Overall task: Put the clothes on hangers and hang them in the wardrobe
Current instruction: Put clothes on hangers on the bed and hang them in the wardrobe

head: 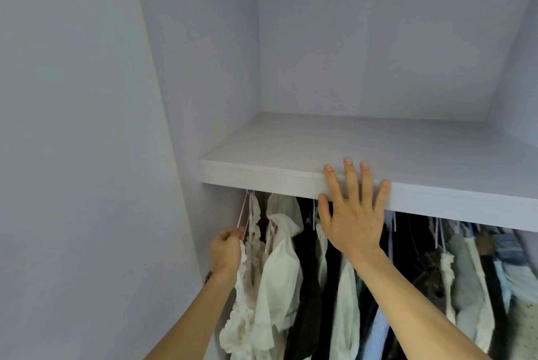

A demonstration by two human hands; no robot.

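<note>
Hanging now: our L hand (227, 249) pinches hanger (243, 217) of ruffled blouse (247, 287); R hand (353, 222) flat, fingers spread, on shelf (262, 177). Next: settle it, let go.

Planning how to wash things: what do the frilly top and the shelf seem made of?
The frilly top: probably light cotton or a similar weave, cream and matt; its ruffles hold crisp crinkles. The shelf: likely laminated board, matt pale finish, with faint grain lines and a square-cut front edge.

Right hand (353, 218) spread flat on the shelf (262, 177) edge — left hand (225, 249) grips a white hanger (244, 215).
</note>
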